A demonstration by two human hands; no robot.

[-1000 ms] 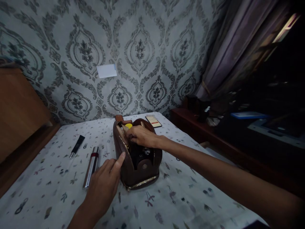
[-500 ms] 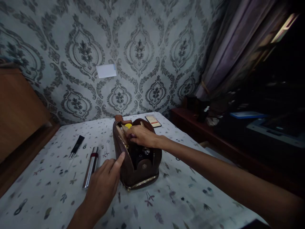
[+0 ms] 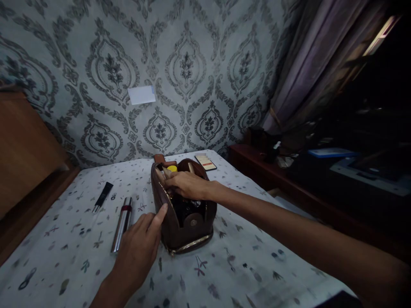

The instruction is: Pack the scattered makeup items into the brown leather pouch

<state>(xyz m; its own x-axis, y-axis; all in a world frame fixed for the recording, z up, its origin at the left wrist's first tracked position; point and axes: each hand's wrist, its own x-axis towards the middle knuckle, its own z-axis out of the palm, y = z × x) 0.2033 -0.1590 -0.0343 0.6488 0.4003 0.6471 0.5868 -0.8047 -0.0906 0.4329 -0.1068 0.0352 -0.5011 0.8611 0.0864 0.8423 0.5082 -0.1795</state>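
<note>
A brown zip-up bag stands unzipped on the bed, its mouth facing up. My right hand reaches into its opening with the fingers bent downward. What those fingertips hold, if anything, is hidden. Beside them a yellow round lid and a pale packet show inside the bag. Dark items fill the shadowed front part. My left hand rests by the bag's left side, index finger stretched out and touching the leather, the other fingers loosely bent. Just left of that hand lies a silver tube with a dark red band.
A small black tube lies farther left on the patterned bedsheet. Behind the bag, to the right, is a phone with its screen lit. A wooden headboard-like panel borders the left; dark clutter lies beyond the bed's right edge.
My right hand has shifted slightly left and deeper into the bag, and a small purple thing at its fingers is now out of sight. My left hand stays against the bag.
</note>
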